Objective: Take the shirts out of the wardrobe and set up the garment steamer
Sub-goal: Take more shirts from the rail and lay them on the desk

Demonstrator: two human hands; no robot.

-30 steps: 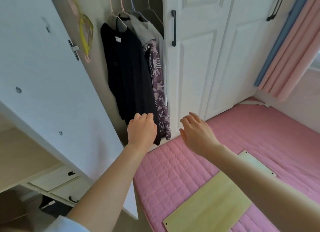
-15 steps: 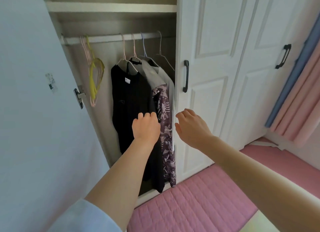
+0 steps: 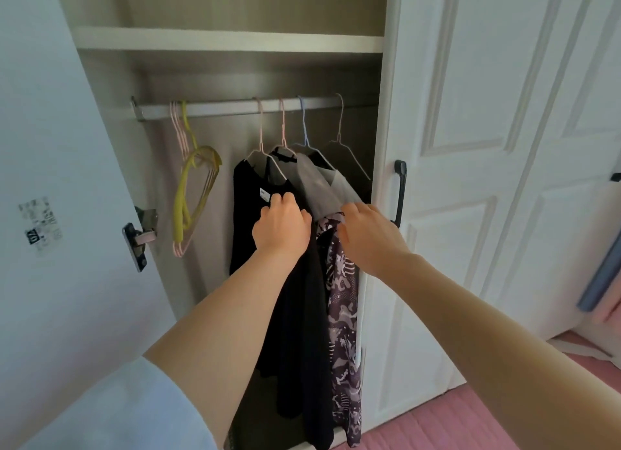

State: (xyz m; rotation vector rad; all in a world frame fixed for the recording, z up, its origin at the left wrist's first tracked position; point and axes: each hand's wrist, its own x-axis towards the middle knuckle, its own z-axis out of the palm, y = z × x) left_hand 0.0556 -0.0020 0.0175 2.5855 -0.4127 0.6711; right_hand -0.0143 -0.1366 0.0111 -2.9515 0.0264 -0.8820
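Shirts [image 3: 302,194]: hanging lengthwise from the wardrobe rail [image 3: 235,107], directly ahead of both hands. Left hand [image 3: 280,226] is touching the black shirt [image 3: 248,214], fingers curled; grip undeterminable. Right hand [image 3: 368,234], loosely curled, is reaching beside the patterned garment [image 3: 342,308].

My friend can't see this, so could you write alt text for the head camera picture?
Two bare hands reach into an open wardrobe: the left hand at a black shirt, the right hand at a patterned garment. Spare hangers dangle from the rail.
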